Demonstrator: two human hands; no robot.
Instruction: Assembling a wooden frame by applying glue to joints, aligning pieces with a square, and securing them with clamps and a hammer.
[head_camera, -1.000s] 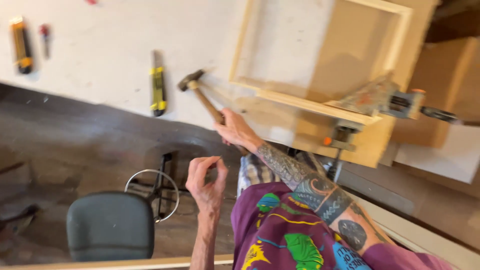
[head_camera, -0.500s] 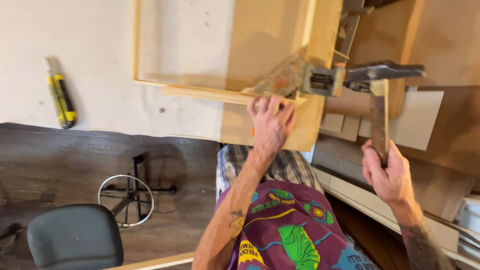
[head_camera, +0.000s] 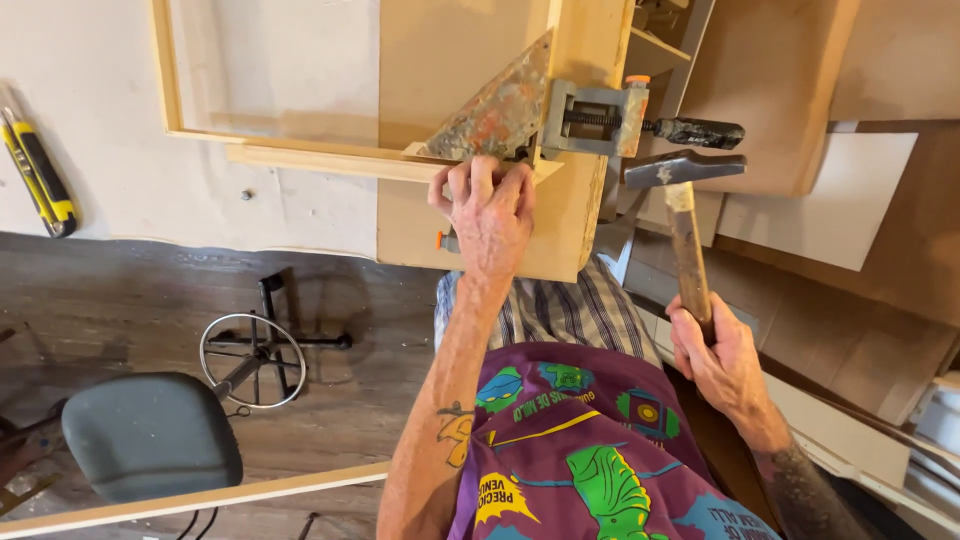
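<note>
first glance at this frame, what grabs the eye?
The left hand presses on the corner of a pale wooden frame at the bench edge, just below a metal corner clamp with a paint-stained triangular plate. To its right, the right hand grips a hammer by its wooden handle, head up beside the clamp's screw handle. A yellow utility knife lies far left on the bench.

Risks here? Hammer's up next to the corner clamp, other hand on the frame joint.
1. The left hand lies on the corner of the pale wooden frame, close to the steel-headed wooden-handled hammer in the right hand; a glancing blow might catch the fingers.
2. The hammer head hangs beside the grey metal corner clamp; hitting its screw handle could loosen the joint.
</note>
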